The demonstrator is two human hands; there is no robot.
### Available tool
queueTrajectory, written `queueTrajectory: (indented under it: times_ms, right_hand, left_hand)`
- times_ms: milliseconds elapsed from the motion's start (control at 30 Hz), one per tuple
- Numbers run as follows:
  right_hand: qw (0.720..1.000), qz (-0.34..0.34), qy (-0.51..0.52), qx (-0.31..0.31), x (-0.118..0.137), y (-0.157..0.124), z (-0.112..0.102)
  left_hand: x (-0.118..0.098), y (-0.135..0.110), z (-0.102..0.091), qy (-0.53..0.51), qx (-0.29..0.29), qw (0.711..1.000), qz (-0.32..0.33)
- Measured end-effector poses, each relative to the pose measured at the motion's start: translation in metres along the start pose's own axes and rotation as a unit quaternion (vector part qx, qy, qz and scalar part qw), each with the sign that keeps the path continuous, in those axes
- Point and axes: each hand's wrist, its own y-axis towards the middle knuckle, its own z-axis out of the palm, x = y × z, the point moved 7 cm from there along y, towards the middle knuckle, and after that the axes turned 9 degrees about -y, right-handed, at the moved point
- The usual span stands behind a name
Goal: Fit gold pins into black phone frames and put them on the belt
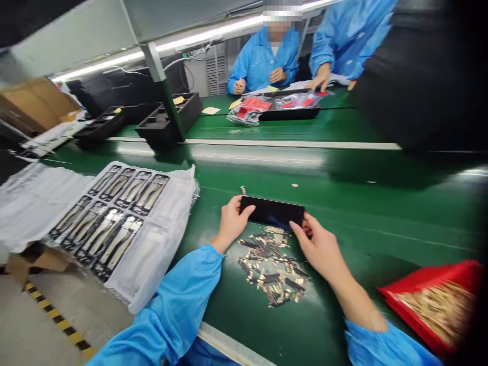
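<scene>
A flat black rectangular panel is held level just above the green belt. My left hand grips its left end, with the thumb on top. My right hand pinches its right end, fingers curled round the edge. Directly beneath and in front of the panel lies a loose heap of small gold-and-black parts, between my two forearms.
A tray of long metal pieces rests on white wrapping at the left. A red bin with small gold parts sits at the right. Black foam trays and red bagged items lie across the belt, where two people in blue coats work.
</scene>
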Motion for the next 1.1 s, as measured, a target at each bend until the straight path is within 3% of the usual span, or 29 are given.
queueTrajectory:
  times_ms: [233,633,1100]
  right_hand:
    - [0.999,0.024,-0.042,-0.004,-0.014,0.003,0.004]
    - [0.997,0.031,-0.062,0.017,-0.014,0.003,0.005]
    - [0.999,0.021,0.028,-0.006,-0.008,0.001,0.002]
  left_hand:
    - [-0.001,0.0,-0.002,0.03,-0.003,1.0,-0.009]
    - [-0.006,-0.002,-0.005,0.053,-0.013,0.998,-0.009]
    - [-0.005,-0.004,-0.002,0.034,0.004,0.999,0.007]
